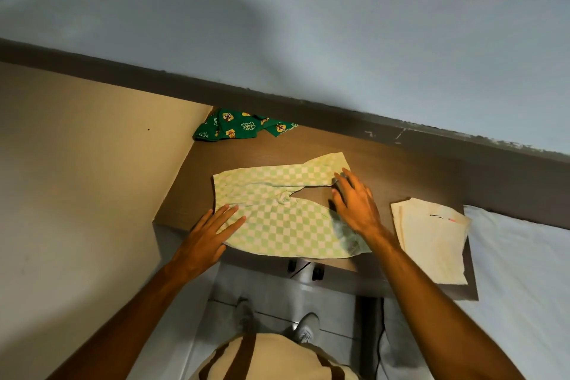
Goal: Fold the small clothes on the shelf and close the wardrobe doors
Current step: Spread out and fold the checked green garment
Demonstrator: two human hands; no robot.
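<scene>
Brown shelf (385,160): left hand (209,234), right hand (357,203) flat, fingers straight, pressing checked pants (277,213); grip holds nothing; three garments total.

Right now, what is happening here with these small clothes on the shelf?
A person is spreading small green checked trousers flat on a brown shelf. The left hand lies open on the waist end, and the right hand presses near the legs. A cream garment lies folded to the right. A dark green printed garment sits crumpled in the back corner, not yet folded.
</scene>
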